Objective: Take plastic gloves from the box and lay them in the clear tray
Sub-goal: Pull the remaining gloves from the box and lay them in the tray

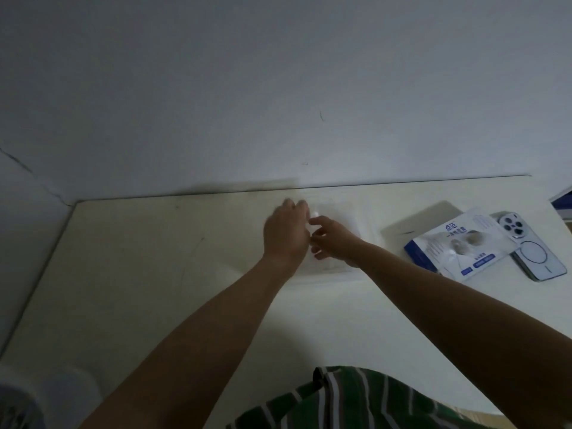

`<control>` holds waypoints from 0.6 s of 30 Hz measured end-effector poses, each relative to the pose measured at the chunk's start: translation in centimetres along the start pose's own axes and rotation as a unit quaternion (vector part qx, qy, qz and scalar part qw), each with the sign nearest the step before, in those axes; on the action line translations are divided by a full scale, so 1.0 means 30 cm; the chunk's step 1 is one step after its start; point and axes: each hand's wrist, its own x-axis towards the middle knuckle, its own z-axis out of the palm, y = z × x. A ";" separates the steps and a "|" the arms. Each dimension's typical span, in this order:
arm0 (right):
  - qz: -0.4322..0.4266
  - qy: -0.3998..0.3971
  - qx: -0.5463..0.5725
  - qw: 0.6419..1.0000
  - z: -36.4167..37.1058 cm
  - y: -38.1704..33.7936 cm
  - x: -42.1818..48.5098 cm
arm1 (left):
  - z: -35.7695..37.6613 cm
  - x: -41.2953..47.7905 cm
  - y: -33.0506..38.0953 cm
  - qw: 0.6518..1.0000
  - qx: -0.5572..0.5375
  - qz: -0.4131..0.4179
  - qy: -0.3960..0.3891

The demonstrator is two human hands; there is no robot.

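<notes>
Both hands are meeting over the clear tray (351, 213), which is sitting on the table (154, 274) close to the wall, so the gloves are going down flat. The left hand (286, 232) is showing its back with the fingers blurred, so I cannot tell its grasp. The right hand (332, 243) is curling thumb and fingers as if pinching film. A pale patch, maybe a plastic glove (315, 213), is showing between them, too clear to confirm. The glove box (455, 246) is lying right of the tray, leaning on a phone (537, 253), within easy reach for the next pull.
</notes>
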 end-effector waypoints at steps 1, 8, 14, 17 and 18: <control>0.011 -0.006 0.019 1.000 0.000 -0.002 0.009 | 0.023 0.006 0.000 0.995 0.008 -0.040 -0.091; 0.120 0.011 -0.001 0.993 -0.017 0.045 0.076 | 0.183 0.025 -0.114 0.944 -0.040 -0.165 -0.282; 0.176 -0.035 -0.061 0.982 -0.022 0.060 0.109 | 0.231 0.054 -0.128 0.927 -0.078 -0.208 -0.303; 0.175 -0.059 -0.039 0.982 -0.030 0.064 0.101 | 0.231 0.052 -0.123 0.929 -0.084 -0.212 -0.293; 0.173 -0.067 -0.025 0.982 -0.033 0.067 0.094 | 0.228 0.047 -0.119 0.933 -0.087 -0.209 -0.280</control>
